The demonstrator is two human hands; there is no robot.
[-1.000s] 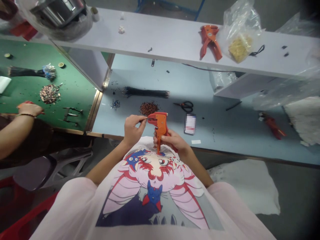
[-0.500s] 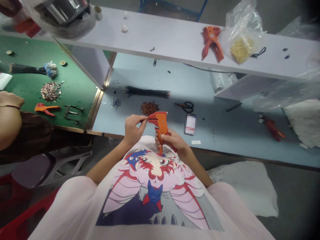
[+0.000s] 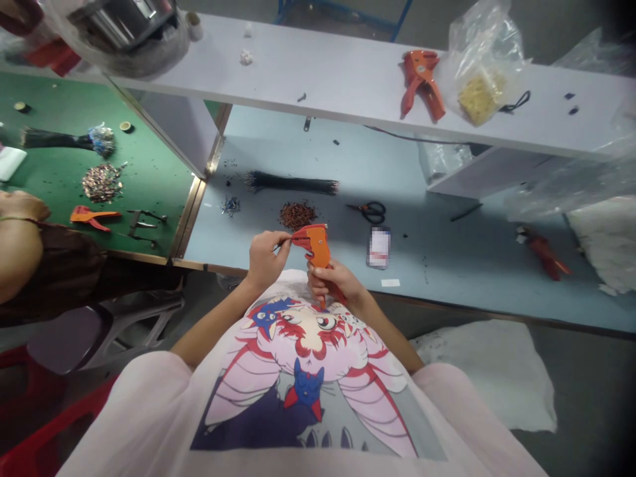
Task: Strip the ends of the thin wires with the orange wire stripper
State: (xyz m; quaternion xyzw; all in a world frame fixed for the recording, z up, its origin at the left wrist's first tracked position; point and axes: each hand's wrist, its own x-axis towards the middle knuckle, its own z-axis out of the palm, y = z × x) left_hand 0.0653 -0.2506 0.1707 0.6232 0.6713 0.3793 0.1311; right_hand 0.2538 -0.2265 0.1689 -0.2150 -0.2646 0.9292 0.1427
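Observation:
My right hand is closed round the handles of an orange wire stripper, held upright at the near edge of the blue table. My left hand pinches a thin dark wire, too small to make out well, and holds its end at the tool's jaw. Behind the hands on the table lie a pile of small brown terminals and a bundle of black wires.
Black scissors and a small card lie right of the pile. A second orange stripper and a plastic bag sit on the white shelf. A co-worker's arm rests by the green table at left.
My right hand has squeezed the stripper's handles tighter, and the tool has tilted slightly left. The co-worker's hand left the green table, where an orange tool now lies.

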